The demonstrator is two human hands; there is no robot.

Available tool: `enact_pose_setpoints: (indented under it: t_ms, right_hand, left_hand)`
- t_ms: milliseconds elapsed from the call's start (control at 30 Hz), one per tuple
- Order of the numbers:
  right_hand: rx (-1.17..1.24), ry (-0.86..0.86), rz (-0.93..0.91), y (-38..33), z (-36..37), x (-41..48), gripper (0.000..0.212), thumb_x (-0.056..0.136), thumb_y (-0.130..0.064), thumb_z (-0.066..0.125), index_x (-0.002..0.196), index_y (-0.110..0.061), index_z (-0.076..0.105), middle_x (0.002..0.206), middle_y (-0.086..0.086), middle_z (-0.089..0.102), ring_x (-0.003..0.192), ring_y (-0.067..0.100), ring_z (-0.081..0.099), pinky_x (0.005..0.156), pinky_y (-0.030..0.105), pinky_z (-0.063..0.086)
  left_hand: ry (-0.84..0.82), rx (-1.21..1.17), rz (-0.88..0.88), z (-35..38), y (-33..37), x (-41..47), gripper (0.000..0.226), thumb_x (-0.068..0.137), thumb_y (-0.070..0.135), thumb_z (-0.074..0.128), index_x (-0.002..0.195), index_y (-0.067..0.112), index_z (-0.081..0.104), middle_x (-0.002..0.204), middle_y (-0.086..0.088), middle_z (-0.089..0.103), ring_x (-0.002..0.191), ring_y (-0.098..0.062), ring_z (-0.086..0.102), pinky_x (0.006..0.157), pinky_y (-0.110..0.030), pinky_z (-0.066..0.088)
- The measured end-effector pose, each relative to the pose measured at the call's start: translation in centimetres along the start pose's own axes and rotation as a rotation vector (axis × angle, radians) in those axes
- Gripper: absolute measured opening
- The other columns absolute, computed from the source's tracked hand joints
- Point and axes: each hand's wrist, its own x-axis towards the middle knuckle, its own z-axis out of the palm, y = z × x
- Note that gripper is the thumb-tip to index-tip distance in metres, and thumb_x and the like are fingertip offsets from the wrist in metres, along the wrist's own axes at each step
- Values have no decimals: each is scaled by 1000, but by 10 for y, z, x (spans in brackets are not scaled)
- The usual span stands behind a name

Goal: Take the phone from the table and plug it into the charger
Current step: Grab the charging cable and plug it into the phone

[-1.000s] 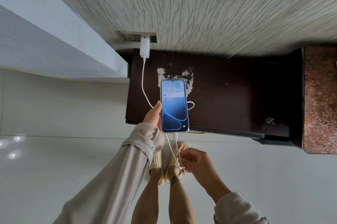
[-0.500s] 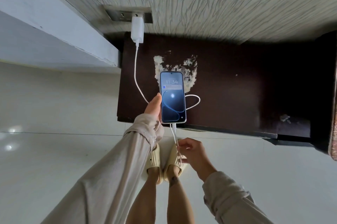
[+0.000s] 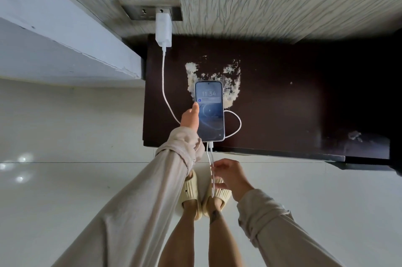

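Phone [image 3: 210,112] sits in my left hand [image 3: 191,116], screen up and lit with 11:34 on it, held over the near edge of the dark table [image 3: 293,103]. My thumb lies along its left side; the rest of my fingers are hidden behind it, so the grip shows only from that one side. A white cable [image 3: 165,88] has its plug seated in the bottom edge of the phone, just below my left wrist. From there the cable drops toward my right hand [image 3: 228,176], which is closed loosely on it, the cord pinched between thumb and fingers, lower than the phone and apart from it. Beyond my left hand the cable runs up across the table to the white charger [image 3: 163,30], which is pushed into the wall socket [image 3: 150,10] above the table's far left corner. A loop of cable curls out on the table to the right of the phone. Just past the top of the phone, the table's surface is worn to a pale patch [image 3: 230,84]. Under my right hand are my feet in cream sandals [image 3: 191,188] on the pale tiled floor [image 3: 65,179].
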Motion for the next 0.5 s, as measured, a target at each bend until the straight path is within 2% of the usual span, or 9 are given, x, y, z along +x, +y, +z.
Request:
enact_pose_setpoints:
  t_ms: [133, 200, 300, 400, 500]
  right_hand:
    - [-51, 38, -8, 0, 3, 2, 30, 82, 1, 56, 61, -20, 59, 64, 4, 55, 60, 15, 52, 49, 26, 49]
    - [-85, 70, -17, -1, 6, 3, 30, 82, -1, 56, 60, -21, 58, 62, 3, 54, 56, 13, 51, 48, 24, 47]
    - [-152, 94, -36, -5, 10, 4, 33, 80, 0, 54, 56, -23, 56, 57, 2, 52, 53, 13, 50, 56, 31, 54]
    - [-223, 95, -32, -9, 11, 4, 37, 80, 1, 51, 54, -25, 54, 58, 0, 51, 59, 19, 53, 72, 46, 59]
    - [-290, 68, -39, -8, 8, 7, 34, 81, 2, 49, 60, -23, 57, 59, 0, 52, 69, 24, 55, 78, 47, 58]
  left_hand:
    - [54, 167, 90, 1, 0, -4, 55, 97, 37, 27, 129, -3, 48, 135, -21, 52, 124, -33, 48, 103, -35, 36]
    - [51, 166, 111, 1, -1, -4, 52, 98, 34, 27, 129, -2, 49, 135, -19, 52, 125, -31, 48, 100, -32, 36]
    - [62, 177, 142, 1, 0, -4, 49, 98, 31, 28, 129, 0, 50, 124, -18, 55, 117, -27, 50, 90, -27, 35]
    - [55, 251, 199, 2, -1, -9, 49, 98, 30, 27, 130, 0, 48, 135, -19, 52, 125, -29, 47, 101, -31, 35]
    - [35, 311, 238, -4, -9, -13, 47, 98, 28, 28, 125, -5, 49, 133, -23, 52, 126, -34, 45, 103, -37, 34]
